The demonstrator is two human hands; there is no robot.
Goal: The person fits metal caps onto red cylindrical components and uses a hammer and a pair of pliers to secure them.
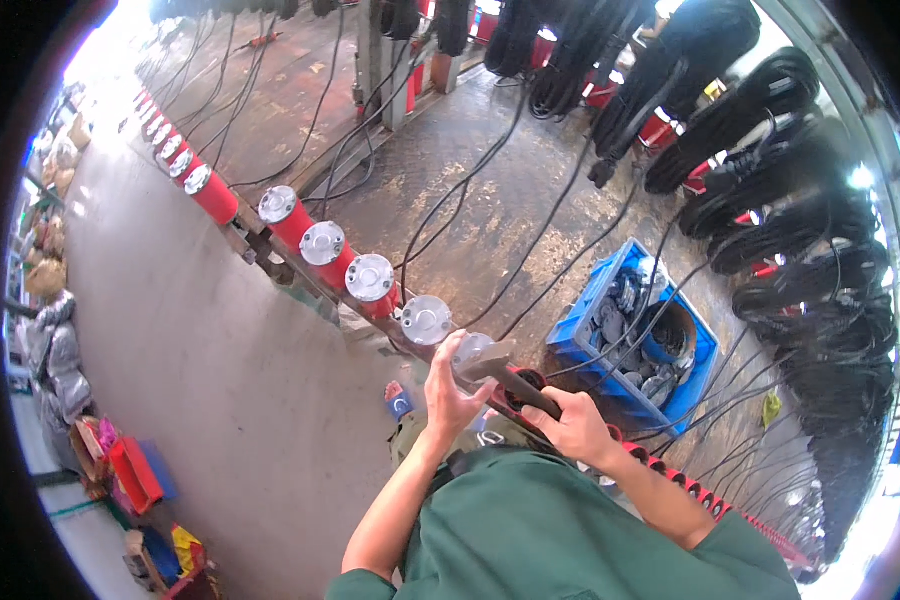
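My right hand (577, 428) grips the dark handle of a hammer (530, 391). The hammer's head lies over a round silver metal cap (473, 346), partly covering it. Around that cap's near left side, my left hand (450, 398) curves with fingers and thumb spaced apart, seemingly steadying it. Just beyond stand several red cylinders in a row, each topped by a silver cap, such as the nearest capped cylinder (427, 320). By my right hand, an open-topped red cylinder (526, 385) shows a dark inside. Whether the hammer touches the cap I cannot tell.
To the right, a blue crate (581, 343) holds loose metal discs and a round container. Thick coils of black cable (740, 120) hang along the far right, their leads trailing across the worn board (510, 240). Red bins (136, 474) and bags line the left side.
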